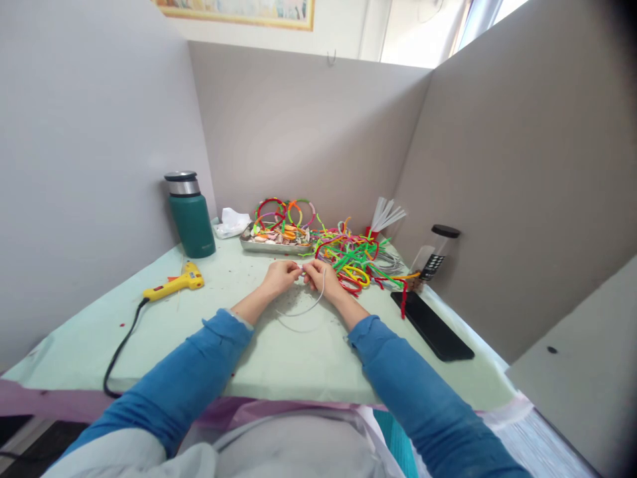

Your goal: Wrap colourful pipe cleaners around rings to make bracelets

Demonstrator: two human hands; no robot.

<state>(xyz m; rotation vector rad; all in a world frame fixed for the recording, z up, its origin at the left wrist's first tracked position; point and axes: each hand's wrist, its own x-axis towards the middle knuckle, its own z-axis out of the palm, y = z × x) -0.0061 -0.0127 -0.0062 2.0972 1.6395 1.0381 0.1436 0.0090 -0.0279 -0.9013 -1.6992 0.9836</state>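
Note:
Over the middle of the table, my left hand (283, 276) and my right hand (322, 277) meet, fingertips almost touching, both closed in a pinch. A thin white wire (314, 305) comes out by my right fingers and curves down and left over the cloth in an open loop. Some small pinkish thing shows between the fingertips, too small to name. What my left fingers grip is mostly hidden. Just beyond my right hand lies a tangled heap of coloured pipe cleaners (355, 251). Behind my left hand stands a metal tray (276, 249) of small colourful pieces.
Left are a yellow glue gun (174, 284) with a black cord, a green bottle (192, 222) and a white crumpled packet (233, 222). Wrapped rings (271, 211) rest on the tray. Right are glue sticks (385, 216), a clear black-lidded container (438, 252) and a phone (432, 325). Partitions surround the table.

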